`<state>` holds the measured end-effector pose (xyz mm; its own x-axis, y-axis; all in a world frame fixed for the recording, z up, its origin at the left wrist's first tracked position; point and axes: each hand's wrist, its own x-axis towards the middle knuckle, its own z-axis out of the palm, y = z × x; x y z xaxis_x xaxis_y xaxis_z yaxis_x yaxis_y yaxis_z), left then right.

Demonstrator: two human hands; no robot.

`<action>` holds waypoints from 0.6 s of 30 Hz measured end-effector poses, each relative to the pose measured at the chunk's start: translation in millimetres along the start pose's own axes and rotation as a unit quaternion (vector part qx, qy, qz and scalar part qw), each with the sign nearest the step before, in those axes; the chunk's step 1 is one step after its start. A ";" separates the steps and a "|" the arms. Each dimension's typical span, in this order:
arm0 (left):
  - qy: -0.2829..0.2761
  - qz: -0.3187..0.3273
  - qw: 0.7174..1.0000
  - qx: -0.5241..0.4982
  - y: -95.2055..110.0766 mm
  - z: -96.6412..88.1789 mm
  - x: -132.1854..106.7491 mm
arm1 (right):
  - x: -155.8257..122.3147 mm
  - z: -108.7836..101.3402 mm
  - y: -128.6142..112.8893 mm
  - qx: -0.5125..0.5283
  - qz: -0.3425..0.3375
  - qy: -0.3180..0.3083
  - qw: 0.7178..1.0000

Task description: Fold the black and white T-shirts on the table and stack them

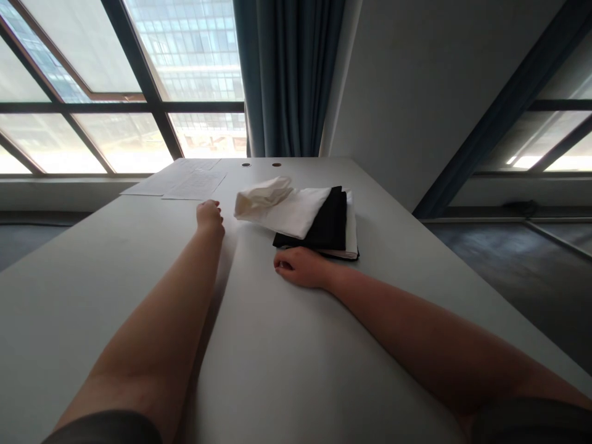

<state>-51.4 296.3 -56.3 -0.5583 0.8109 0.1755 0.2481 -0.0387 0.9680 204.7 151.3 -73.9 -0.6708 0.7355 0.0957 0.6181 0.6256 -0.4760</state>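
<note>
A stack of folded cloths lies on the white table, with a black folded cloth (330,222) over pale and dark layers. On top, a white cloth (296,209) is shifted to the left, overhanging the black one, its far left part rumpled and partly raised. My left hand (209,216) is closed in a loose fist, just left of the white cloth and apart from it; I see nothing in it. My right hand (300,266) rests on the table against the stack's near edge, fingers curled in with a small gap and no object showing between them.
Printed paper sheets (194,184) lie at the table's far left. Two round cable holes (276,164) are near the far edge of the table (277,357). Beyond stand windows, a blue curtain (289,80) and a grey wall (407,80).
</note>
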 end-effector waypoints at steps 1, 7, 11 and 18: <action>0.007 0.023 1.000 0.010 -1.6 -7.3 3.2 | 0.0 0.0 -0.3 0.005 0.001 0.003 1.000; -0.182 0.260 0.937 0.145 -8.5 5.9 -39.3 | 0.0 -0.4 -1.0 0.005 -0.001 0.008 1.000; -0.306 0.310 0.805 0.402 -12.2 38.3 -67.9 | 0.4 -0.1 -0.5 0.001 -0.003 0.012 1.000; -0.244 0.195 0.835 0.452 -10.7 13.3 -23.0 | 0.1 1.2 1.2 0.010 0.000 0.014 1.000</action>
<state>-30.7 285.8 -73.2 0.0397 0.9897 0.1377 0.9558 -0.0778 0.2834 204.9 151.8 -75.5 -0.6586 0.7429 0.1198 0.6094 0.6200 -0.4942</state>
